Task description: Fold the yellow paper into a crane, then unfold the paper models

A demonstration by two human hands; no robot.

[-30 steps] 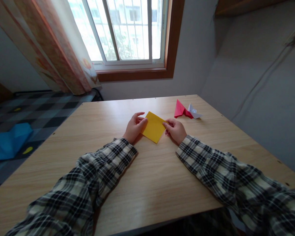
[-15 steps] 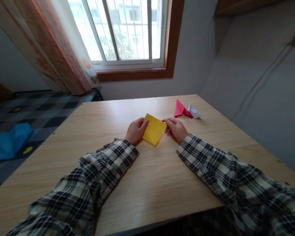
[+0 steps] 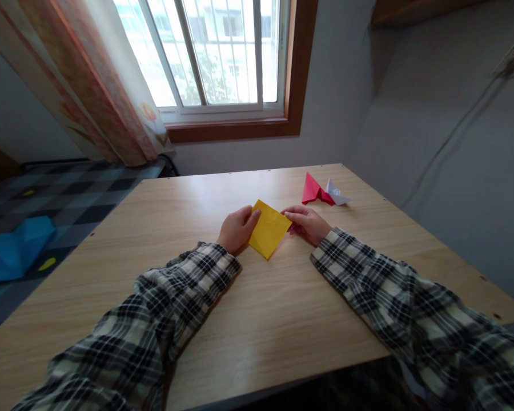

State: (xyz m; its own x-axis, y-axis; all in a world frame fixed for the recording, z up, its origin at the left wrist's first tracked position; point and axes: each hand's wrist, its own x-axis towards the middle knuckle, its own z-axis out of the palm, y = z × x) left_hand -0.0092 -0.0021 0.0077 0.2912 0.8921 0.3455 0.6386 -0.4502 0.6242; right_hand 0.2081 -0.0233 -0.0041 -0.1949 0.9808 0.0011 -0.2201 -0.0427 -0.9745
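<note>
A folded square of yellow paper (image 3: 269, 229) is held above the table with one corner pointing down toward me. My left hand (image 3: 236, 226) grips its left corner, thumb on top and the other fingers behind. At the right corner, my right hand (image 3: 309, 223) pinches the paper between thumb and fingers; some of those fingertips are hidden behind it. Past my right hand lie a red folded paper (image 3: 312, 189) and a white folded paper (image 3: 337, 193), close against each other.
The pale wooden table (image 3: 223, 342) spans most of the view. A blue folded paper (image 3: 17, 248) rests on the checked bedspread (image 3: 68, 185) at left. Beyond the table are a window (image 3: 223, 57) and a curtain (image 3: 107, 85). A cable (image 3: 449, 137) runs down the right wall.
The yellow paper has tilted slightly, its near corner now a little lower. My right hand has shifted its fingers at the right corner, thumb now lying on the paper's edge.
</note>
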